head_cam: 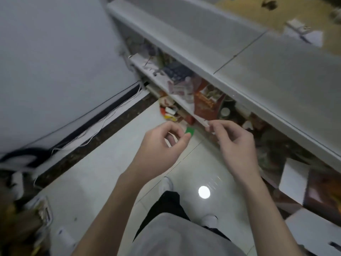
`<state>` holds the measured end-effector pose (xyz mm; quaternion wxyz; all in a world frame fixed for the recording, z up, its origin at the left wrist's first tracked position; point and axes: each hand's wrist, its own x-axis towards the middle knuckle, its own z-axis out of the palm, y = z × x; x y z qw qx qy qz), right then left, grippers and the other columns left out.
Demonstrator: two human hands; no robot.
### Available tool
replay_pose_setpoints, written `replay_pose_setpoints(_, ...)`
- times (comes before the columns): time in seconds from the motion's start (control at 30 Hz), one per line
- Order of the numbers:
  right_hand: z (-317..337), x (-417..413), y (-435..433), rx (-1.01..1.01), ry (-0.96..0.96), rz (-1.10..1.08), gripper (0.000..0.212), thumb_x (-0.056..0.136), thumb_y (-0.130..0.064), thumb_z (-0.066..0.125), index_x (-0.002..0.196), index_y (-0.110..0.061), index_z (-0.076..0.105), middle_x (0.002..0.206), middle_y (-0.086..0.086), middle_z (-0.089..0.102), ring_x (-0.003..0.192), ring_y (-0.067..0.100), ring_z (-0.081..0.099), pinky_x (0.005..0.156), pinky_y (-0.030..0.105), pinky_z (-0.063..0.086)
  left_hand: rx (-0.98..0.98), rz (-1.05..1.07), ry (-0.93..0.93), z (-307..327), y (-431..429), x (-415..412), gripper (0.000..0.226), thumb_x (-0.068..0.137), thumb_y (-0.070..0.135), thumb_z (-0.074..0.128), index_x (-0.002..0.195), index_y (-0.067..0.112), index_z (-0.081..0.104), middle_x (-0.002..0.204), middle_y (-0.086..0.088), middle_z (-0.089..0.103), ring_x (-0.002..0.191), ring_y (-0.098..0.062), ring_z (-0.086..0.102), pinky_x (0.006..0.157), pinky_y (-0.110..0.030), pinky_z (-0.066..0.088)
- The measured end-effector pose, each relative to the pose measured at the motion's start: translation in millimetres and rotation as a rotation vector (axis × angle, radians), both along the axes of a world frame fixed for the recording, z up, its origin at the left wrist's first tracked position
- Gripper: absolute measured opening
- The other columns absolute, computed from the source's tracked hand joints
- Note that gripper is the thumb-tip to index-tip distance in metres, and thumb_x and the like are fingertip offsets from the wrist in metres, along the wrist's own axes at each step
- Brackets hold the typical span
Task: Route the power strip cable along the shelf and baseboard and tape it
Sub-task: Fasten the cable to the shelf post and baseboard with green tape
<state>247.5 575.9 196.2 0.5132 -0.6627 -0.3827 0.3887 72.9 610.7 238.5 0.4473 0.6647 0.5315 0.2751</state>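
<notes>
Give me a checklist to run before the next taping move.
1. The left hand pinches the green tab: ok.
2. The right hand grips a tape end: cannot tell, blurred.
3. The white cable lies along the baseboard: ok, though slack.
4. The white cable is already taped down: cannot tell.
5. The route along the shelf is visible: not ok, clutter hides it.

L grip (162, 143) & R grip (234, 139) raised, fingers curled (L pinching).
</notes>
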Motion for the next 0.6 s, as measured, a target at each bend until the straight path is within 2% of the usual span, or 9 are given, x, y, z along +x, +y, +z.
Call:
replay_pose_setpoints(0.07,-1.3,-29.3,21.5,-0.124,0.038,0.125,0.026,0.104,-0.032,0.051,0.099,-0.024,0.075,0.093,-0.010,0.076,0.083,0.005,0.069,0.081,0.027,0.052,0.021,0.015,0.000,1.5,8.9,-27.0,0.018,0.092,0.023,0.072,0.083,0.009,0.065,0.064,0.024,0.058,0.050,0.003,0.048,0.052,-0.006,0.036)
replay_pose_setpoints(0.23,-4.8,-107.8,84.8,-0.394,0.317,0.403,0.045,0.106,-0.046,0.041,0.100,-0.020,0.076,0.092,-0.003,0.079,0.084,0.018,0.072,0.082,0.036,0.052,0.113,0.040,0.047,3.8,46.9,-104.8,0.015,0.092,0.021,0.071,0.080,0.013,0.067,0.071,0.017,0.060,0.064,0.000,0.055,0.059,-0.005,0.038)
replay_pose_setpoints(0.33,-4.6,-152.6,120.8,-0.402,0.357,0.491,0.046,0.104,-0.048,0.043,0.100,-0.016,0.076,0.090,-0.001,0.077,0.079,0.017,0.067,0.077,0.035,0.047,0.124,0.085,0.052,2.5,74.7,-152.7,0.015,0.091,0.025,0.070,0.079,0.018,0.066,0.072,0.018,0.061,0.066,-0.003,0.055,0.060,-0.007,0.038)
replay_pose_setpoints(0.47,-4.1,-201.5,169.6,-0.345,0.400,0.538,0.039,0.102,-0.042,0.051,0.099,-0.013,0.078,0.091,0.002,0.075,0.075,0.016,0.058,0.072,0.033,0.042,0.095,0.148,0.056,-0.7,111.8,-210.3,0.014,0.092,0.025,0.070,0.080,0.019,0.067,0.070,0.025,0.059,0.063,-0.001,0.053,0.060,-0.006,0.037)
replay_pose_setpoints(0.6,-5.9,-235.5,213.2,-0.307,0.305,0.553,0.031,0.097,-0.036,0.062,0.103,-0.010,0.077,0.095,0.004,0.075,0.073,0.015,0.055,0.069,0.029,0.040,0.047,0.201,0.068,-6.3,146.2,-253.5,0.015,0.091,0.027,0.070,0.078,0.022,0.065,0.074,0.019,0.062,0.068,-0.005,0.057,0.060,-0.009,0.039)
